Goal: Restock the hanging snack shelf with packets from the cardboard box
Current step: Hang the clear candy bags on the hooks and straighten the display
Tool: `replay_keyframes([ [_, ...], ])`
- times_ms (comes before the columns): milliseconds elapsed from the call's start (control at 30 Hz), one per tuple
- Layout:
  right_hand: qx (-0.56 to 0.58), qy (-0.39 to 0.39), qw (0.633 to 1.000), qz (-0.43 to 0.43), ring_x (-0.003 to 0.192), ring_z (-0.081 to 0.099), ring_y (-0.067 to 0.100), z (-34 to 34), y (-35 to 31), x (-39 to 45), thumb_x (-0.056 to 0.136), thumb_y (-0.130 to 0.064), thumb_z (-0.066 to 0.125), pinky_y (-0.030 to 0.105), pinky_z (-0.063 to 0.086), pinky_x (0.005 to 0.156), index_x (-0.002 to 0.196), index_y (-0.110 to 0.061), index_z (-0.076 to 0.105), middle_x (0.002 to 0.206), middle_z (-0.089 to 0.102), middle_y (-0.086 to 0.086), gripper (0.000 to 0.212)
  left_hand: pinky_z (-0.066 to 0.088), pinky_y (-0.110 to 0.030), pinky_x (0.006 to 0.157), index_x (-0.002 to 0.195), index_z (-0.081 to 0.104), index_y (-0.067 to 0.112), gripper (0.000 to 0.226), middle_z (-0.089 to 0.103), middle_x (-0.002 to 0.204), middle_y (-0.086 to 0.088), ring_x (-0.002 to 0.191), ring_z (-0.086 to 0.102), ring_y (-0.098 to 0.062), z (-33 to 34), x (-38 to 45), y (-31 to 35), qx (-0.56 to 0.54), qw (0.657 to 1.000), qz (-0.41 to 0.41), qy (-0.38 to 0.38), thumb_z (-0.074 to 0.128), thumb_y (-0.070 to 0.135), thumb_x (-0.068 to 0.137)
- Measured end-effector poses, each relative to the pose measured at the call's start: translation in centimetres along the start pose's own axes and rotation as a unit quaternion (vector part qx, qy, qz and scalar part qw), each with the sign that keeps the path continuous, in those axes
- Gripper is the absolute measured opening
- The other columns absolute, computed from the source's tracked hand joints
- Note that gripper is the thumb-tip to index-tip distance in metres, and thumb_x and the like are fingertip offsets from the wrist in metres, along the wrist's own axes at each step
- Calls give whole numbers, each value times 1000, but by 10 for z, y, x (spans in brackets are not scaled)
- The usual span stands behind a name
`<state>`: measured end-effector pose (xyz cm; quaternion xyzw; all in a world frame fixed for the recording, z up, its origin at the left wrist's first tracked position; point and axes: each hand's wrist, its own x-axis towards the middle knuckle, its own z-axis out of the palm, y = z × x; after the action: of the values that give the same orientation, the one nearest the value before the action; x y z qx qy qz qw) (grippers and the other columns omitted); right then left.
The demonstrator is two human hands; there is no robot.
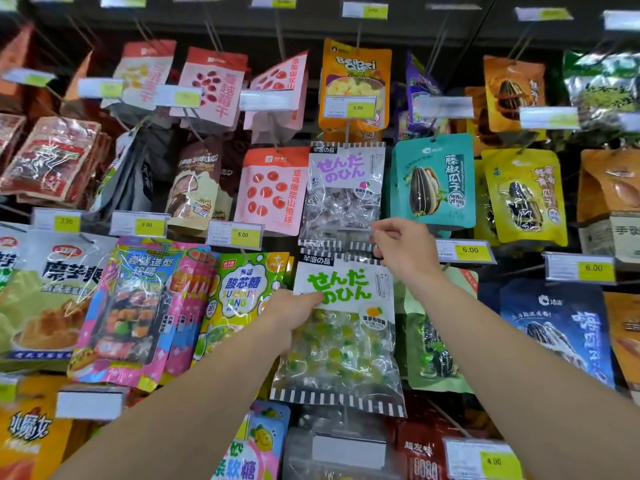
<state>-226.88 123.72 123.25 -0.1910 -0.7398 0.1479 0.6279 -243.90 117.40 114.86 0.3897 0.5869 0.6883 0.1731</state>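
Candy packet (341, 327) with green lettering hangs at the centre of the frame, a clear crinkly bag of small wrapped sweets with a striped band along top and bottom. It looks light and floppy, likely slick under the fingers, with loose contents that would sag toward the bottom; the stiffer striped header near the hanging hole seems the surest place to hold it. The left hand (294, 311) grips its left edge, fingers curled behind the film and thumb on the front. The right hand (398, 245) pinches at the top right corner, just where the header meets the bottom of the purple-lettered packet (344, 195) above. The hook itself is hidden behind the hand. All around, the hanging snack shelf (346, 27) is crowded: sunflower seed bags (434, 181) at right, sour candy bag (242, 299) at left, yellow price tags (465, 251) between rows. No cardboard box is in view.
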Motion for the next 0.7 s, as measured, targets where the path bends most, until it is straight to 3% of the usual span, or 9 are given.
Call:
replay_keyframes([
  [67, -18, -24, 1000, -8, 87, 67, 13, 1, 9, -13, 96, -14, 60, 36, 58, 81, 119, -27, 65, 102, 70, -7, 27, 57, -40, 73, 115, 64, 9, 58, 67, 108, -11, 97, 65, -31, 0, -1, -3, -10, 1000, -2, -3, 76, 47, 72],
  [133, -46, -57, 997, -19, 89, 63, 12, 2, 21, -35, 94, -12, 60, 32, 54, 78, 133, -27, 56, 113, 65, -7, 43, 52, -33, 65, 123, 60, 8, 66, 66, 112, -10, 97, 64, -29, 0, -2, -9, -13, 1000, -9, -7, 74, 51, 75],
  [233, -139, -79, 987, -18, 114, 55, 16, 7, 41, -68, 91, -18, 63, 35, 49, 95, 140, -25, 48, 132, 53, -3, 52, 52, -35, 73, 126, 57, 8, 73, 64, 118, -11, 101, 63, -30, -1, -5, -16, -34, 999, -18, -11, 73, 59, 76],
  [333, -169, -73, 983, 0, 130, 38, 18, 14, 58, -105, 91, -27, 63, 28, 33, 102, 140, -23, 45, 138, 39, -3, 52, 49, -33, 78, 106, 60, 10, 48, 63, 105, -7, 90, 59, -23, -2, -10, -22, -43, 999, -13, -21, 67, 53, 85],
  [400, -140, -63, 988, 20, 127, 37, 14, 19, 66, -126, 91, -33, 64, 24, 29, 99, 140, -24, 42, 138, 33, -6, 55, 48, -36, 80, 97, 53, 13, 37, 59, 93, -3, 81, 54, -19, -3, -16, -22, -36, 999, -13, -18, 63, 49, 90],
  [467, -99, -71, 992, 36, 118, 38, 8, 24, 71, -140, 90, -33, 66, 23, 30, 96, 144, -24, 37, 140, 29, -8, 62, 45, -41, 89, 97, 46, 17, 38, 57, 96, -3, 86, 52, -22, -7, -18, -23, -23, 1000, -5, -15, 60, 52, 91],
  [567, -92, -79, 992, 39, 115, 40, 7, 28, 75, -147, 87, -30, 69, 22, 32, 94, 146, -25, 35, 141, 27, -7, 69, 38, -37, 77, 93, 51, 15, 36, 51, 92, -3, 85, 48, -24, -12, -23, -31, 43, 999, 30, -11, 55, 52, 93],
  [633, -111, -79, 990, 40, 106, 44, 8, 29, 76, -146, 88, -32, 69, 22, 35, 90, 147, -24, 35, 142, 27, -6, 69, 42, -32, 68, 105, 54, 18, 31, 56, 84, -1, 73, 55, -22, -17, -28, -42, 119, 987, 109, 3, 61, 45, 91],
  [700, -136, -86, 986, 53, 89, 44, 7, 32, 75, -144, 90, -34, 67, 22, 37, 84, 148, -24, 34, 144, 27, -7, 68, 47, -28, 59, 129, 44, 32, 47, 62, 94, 3, 66, 62, -20, -26, -35, -51, 171, 966, 191, 11, 68, 35, 88],
])
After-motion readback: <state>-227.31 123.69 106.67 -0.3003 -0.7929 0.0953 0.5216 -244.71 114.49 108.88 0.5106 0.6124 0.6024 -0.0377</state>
